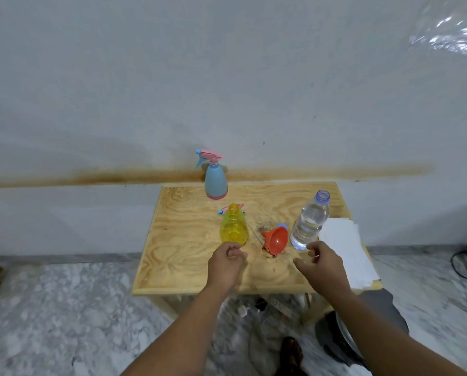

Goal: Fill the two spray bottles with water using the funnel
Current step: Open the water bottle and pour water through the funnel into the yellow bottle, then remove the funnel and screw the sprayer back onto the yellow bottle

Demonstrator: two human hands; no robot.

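Currently both hands are hovering over the near half of the plywood bench [178,267], neither holding anything. Left hand [227,264] is sitting just in front of the yellow spray bottle [233,226], fingers [233,252] curled in loosely, gripping nothing; can't tell if they're touching the bottle's base. Right hand [323,264] is sitting just in front of the water bottle [309,221], fingers relaxed and partly curled, thumb sticking out to the left, also empty.

Yellow spray bottle is standing upright mid-bench with its neck open, no sprayer on it. A pink-and-blue spray head [231,208] is lying on the bench right behind it. Orange funnel [275,240] is lying on its side between the yellow bottle and the water bottle, mouth facing the camera. Water bottle is standing uncapped, mostly full. Blue spray bottle [215,183] is standing at the far edge by the wall [227,77], sprayer on it.

White paper sheets [346,248] are lying along the bench's right edge
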